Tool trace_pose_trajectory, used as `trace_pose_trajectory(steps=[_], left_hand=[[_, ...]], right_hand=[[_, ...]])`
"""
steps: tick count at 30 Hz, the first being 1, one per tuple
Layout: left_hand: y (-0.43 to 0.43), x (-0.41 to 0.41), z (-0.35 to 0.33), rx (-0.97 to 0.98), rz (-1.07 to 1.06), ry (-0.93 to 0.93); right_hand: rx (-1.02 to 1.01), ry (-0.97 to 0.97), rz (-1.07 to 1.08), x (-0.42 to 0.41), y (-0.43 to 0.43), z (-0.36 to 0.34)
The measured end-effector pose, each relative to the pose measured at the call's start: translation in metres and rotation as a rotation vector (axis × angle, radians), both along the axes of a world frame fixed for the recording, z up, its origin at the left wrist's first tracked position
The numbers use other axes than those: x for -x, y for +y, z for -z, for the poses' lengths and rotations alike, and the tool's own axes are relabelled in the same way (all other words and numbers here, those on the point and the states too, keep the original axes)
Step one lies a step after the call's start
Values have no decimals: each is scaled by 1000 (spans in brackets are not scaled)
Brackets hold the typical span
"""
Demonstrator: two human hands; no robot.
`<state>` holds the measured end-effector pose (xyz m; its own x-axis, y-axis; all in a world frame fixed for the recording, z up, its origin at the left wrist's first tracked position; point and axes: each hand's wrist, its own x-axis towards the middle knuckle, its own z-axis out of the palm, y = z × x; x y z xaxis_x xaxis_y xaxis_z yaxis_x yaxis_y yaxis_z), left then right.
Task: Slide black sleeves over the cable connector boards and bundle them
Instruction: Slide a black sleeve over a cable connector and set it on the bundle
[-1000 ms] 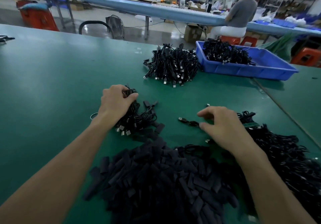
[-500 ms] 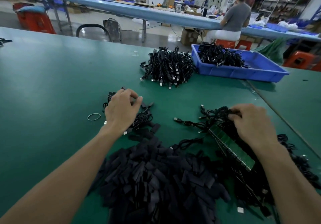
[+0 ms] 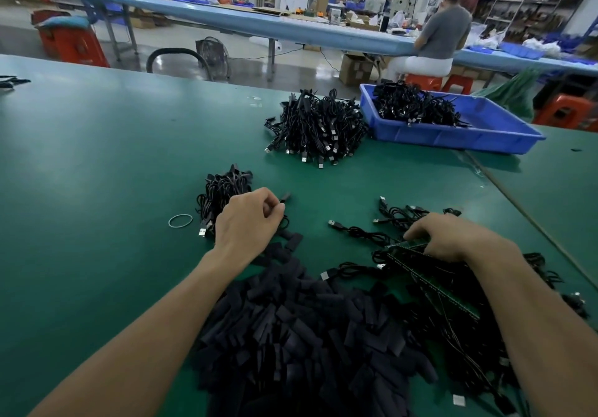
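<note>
Left hand [image 3: 247,222] pinching thin black cable [image 3: 285,197] beside small black cable bundle [image 3: 223,190], right hand [image 3: 453,238] gripping long green strip of connector boards [image 3: 433,284], heap of black flat sleeves [image 3: 291,326] between forearms on green table [image 3: 97,157]

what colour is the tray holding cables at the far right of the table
Blue. The tray shows best in the head view, the only one, with black cables piled inside.

Heap of flat black sleeves [image 3: 307,329] lying jumbled, black cables [image 3: 365,233] with green connector boards [image 3: 437,287] sprawling against the heap's right side, small cable bundle [image 3: 223,190] sitting just beyond its far left edge, pile of bundled cables [image 3: 317,128] lying well beyond.
</note>
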<state>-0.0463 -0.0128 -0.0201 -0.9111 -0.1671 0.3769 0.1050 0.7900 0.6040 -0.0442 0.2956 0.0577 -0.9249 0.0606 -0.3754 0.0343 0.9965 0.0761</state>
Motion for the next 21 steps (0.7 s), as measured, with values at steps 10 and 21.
trace_pose_trajectory(steps=[10, 21], left_hand=[[-2, 0, 0, -35, 15, 10], [3, -4, -2, -102, 70, 16]], right_hand=[[206, 143, 9, 12, 24, 2], [509, 1130, -112, 30, -21, -51]])
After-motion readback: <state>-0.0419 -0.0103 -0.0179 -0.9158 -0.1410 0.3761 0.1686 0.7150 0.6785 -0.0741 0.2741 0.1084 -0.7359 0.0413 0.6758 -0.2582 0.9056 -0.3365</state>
